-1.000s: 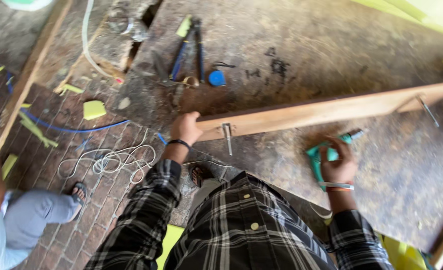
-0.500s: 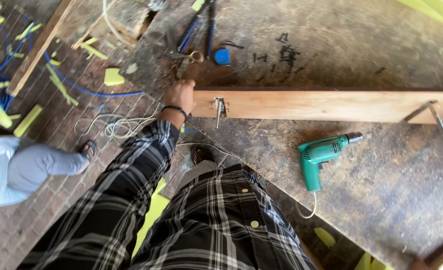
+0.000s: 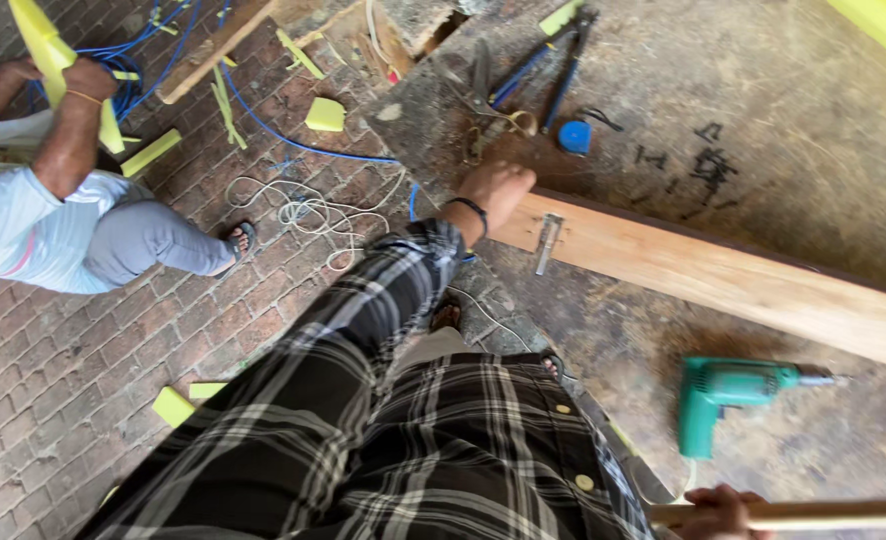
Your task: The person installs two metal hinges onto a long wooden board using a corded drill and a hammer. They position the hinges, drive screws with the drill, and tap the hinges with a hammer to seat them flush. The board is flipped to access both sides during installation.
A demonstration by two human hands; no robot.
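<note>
My left hand (image 3: 498,190) rests on the near end of a long wooden plank (image 3: 723,275) that lies across a rough concrete slab. A metal hinge bracket (image 3: 546,243) is fixed to the plank just right of that hand. My right hand (image 3: 718,510) sits at the bottom edge, closed around a thin wooden stick (image 3: 823,514) that runs off to the right. A green electric drill (image 3: 728,395) lies on the slab between the plank and my right hand, untouched.
Pliers with blue handles (image 3: 538,70) and a blue round cap (image 3: 574,137) lie beyond the plank. Another person (image 3: 63,230) crouches at left on the brick floor, holding a yellow strip (image 3: 53,60). White cord (image 3: 308,210), blue cable and yellow scraps litter the bricks.
My right hand let go of the green drill, which now lies on the slab, and has taken hold of a wooden stick. My left hand stayed on the plank's end. The view shifted left.
</note>
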